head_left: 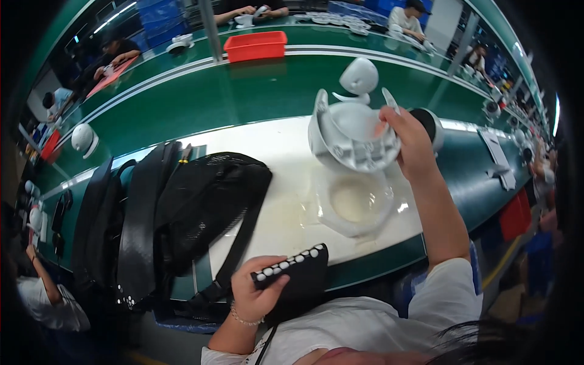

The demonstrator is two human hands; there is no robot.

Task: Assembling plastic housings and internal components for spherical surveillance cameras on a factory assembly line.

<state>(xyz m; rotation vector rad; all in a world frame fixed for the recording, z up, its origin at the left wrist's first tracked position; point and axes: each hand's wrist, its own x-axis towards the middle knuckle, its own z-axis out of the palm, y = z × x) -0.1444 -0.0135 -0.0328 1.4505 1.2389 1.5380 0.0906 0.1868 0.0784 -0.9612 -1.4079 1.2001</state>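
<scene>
Head view, looking down at my own desk [359, 277]. My right hand [412, 143] is closed on the right-hand edge of a white shell [350, 155], thumb side showing; the far fingers are hidden, so can't tell exactly how they wrap. The shell is tipped with its ribbed inside toward me, probably so I can see into it. It's right above a white ring block [328, 216], and I honestly can't tell if they touch. My guess is the round hollow is there to cradle curvy stuff.

My left hand [258, 295] is curled shut around one end of a black strip [317, 264], thumb over the front, with the dotted edge facing up, I'd guess to keep those dots easy to get at.

Materials: shell looks like smooth hard plastic, bowl-shaped with curved prongs. The ring block is eight-sided, pale and shiny. The strip is matte black and flat with a row of round white dots. The black pile [137, 225] on my left mixes glossy flat lengths with a bumpy-looking sheet, probably parked there for the left hand to reach.
</scene>
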